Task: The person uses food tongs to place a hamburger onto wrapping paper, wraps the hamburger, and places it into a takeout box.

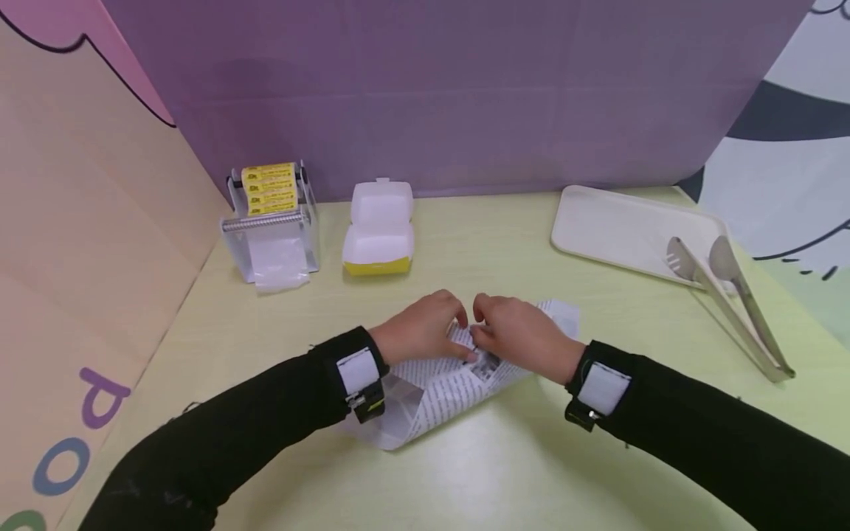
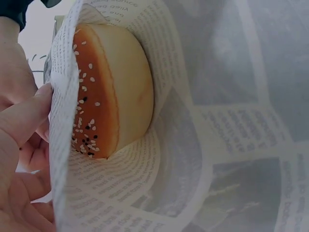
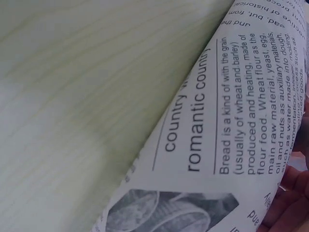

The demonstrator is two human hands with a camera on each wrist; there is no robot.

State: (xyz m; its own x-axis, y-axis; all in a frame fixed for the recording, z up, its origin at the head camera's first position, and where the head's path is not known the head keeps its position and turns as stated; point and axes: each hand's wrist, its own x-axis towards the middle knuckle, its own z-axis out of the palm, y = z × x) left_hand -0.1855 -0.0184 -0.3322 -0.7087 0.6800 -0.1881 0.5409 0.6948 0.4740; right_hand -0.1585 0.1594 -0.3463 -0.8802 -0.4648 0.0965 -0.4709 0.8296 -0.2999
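Note:
A sheet of printed wrapping paper point(image 1: 451, 398), with newspaper-style text, lies folded over on the table. Inside its fold, in the left wrist view, sits a sesame-topped bun point(image 2: 113, 92); the head view does not show it. My left hand point(image 1: 423, 330) pinches the paper's upper fold, its thumb point(image 2: 36, 108) against the outside. Close beside it, my right hand point(image 1: 524, 333) grips the same fold with curled fingers. The right wrist view shows the paper's printed outer face point(image 3: 231, 121), with some fingers point(image 3: 287, 203) at its edge.
At the back left stands a dispenser point(image 1: 271, 221) with a roll of yellow labels point(image 1: 271, 189). An open white and yellow burger box point(image 1: 378, 240) is right of it. Metal tongs point(image 1: 737, 310) lean on a white tray point(image 1: 624, 228) at the right.

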